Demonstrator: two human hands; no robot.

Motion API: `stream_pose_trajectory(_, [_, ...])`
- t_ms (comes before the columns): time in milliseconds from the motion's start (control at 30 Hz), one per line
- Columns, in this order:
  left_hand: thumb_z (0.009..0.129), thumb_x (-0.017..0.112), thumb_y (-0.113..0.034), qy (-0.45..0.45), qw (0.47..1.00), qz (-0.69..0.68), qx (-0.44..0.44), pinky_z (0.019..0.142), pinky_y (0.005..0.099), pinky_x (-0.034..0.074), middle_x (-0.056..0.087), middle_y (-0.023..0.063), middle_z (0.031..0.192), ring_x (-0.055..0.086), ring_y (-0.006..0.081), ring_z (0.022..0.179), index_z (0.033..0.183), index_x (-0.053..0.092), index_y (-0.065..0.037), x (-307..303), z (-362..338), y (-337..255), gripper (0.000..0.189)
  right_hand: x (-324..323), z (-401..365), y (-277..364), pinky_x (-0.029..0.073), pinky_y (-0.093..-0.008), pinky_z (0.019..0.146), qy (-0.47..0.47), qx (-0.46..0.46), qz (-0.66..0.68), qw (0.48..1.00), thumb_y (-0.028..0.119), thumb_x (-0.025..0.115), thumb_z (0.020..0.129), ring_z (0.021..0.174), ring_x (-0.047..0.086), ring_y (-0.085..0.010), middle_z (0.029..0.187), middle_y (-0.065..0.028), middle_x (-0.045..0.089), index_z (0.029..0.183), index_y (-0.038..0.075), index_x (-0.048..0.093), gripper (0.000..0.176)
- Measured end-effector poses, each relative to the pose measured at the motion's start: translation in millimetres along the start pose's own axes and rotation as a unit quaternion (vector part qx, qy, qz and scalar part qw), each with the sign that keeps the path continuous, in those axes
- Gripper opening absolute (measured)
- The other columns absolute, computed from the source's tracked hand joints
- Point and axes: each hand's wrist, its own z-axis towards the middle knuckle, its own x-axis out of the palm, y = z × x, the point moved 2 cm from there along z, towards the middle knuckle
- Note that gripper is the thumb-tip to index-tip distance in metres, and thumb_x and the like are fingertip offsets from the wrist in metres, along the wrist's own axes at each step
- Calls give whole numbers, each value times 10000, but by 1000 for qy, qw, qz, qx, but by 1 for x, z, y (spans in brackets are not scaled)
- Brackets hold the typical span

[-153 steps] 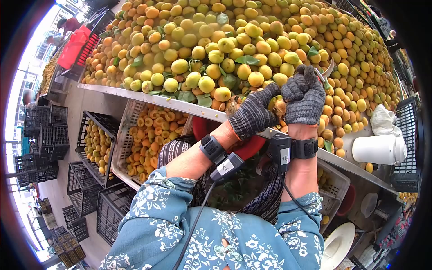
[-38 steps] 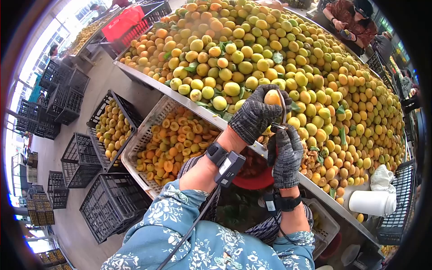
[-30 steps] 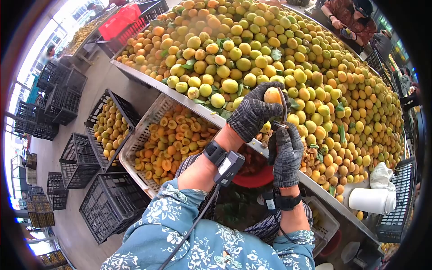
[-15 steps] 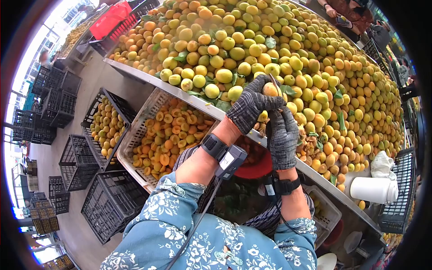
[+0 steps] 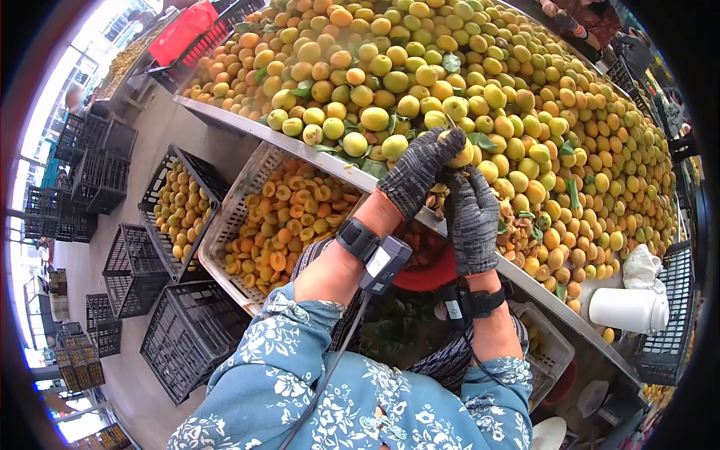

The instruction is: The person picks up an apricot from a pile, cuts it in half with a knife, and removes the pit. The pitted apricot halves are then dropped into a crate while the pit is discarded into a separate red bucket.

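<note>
Both my hands wear dark grey knit gloves and meet at the edge of the fruit table. My left hand (image 5: 417, 171) is closed around a yellow apricot (image 5: 465, 156). Close below it, my right hand (image 5: 474, 217) has its fingers curled up against the fruit. A thin knife blade (image 5: 451, 121) pokes out above the apricot; its handle is hidden, seemingly in my right hand. Under my hands sits a red basin (image 5: 431, 279) with scraps inside. To the left, a white crate (image 5: 217, 241) holds many halved apricots.
A big heap of whole apricots (image 5: 517, 127) covers the metal table (image 5: 315, 166). Black crates (image 5: 191, 337) stand on the left floor, one with whole fruit. A white canister (image 5: 628, 310) and plastic bag (image 5: 643, 268) lie at right. Another person's hand (image 5: 550, 8) is across the table.
The apricot has turned and sits lower between my hands, more covered by my left fingers. The blade now shows only at the top. The view has shifted slightly.
</note>
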Motion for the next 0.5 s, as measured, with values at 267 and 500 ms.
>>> stream_pose_trajectory(267, [930,569,-446,-59,993,-100,-34,663,268,526,624,3,892,620,103,745,990,603,-103,4,6,4,350,5,-9,8,370,-208,524,1,11,41,999,164,549,954,602,441,-41,700,45,527,976,22,617,159])
stream_pose_trajectory(500, [885,665,-344,15,989,108,104,763,245,505,617,23,956,592,102,861,1098,582,-42,9,8,-1,379,-19,-2,-15,366,-191,482,-8,-69,-32,997,129,537,955,568,465,-29,764,32,596,1109,33,627,202])
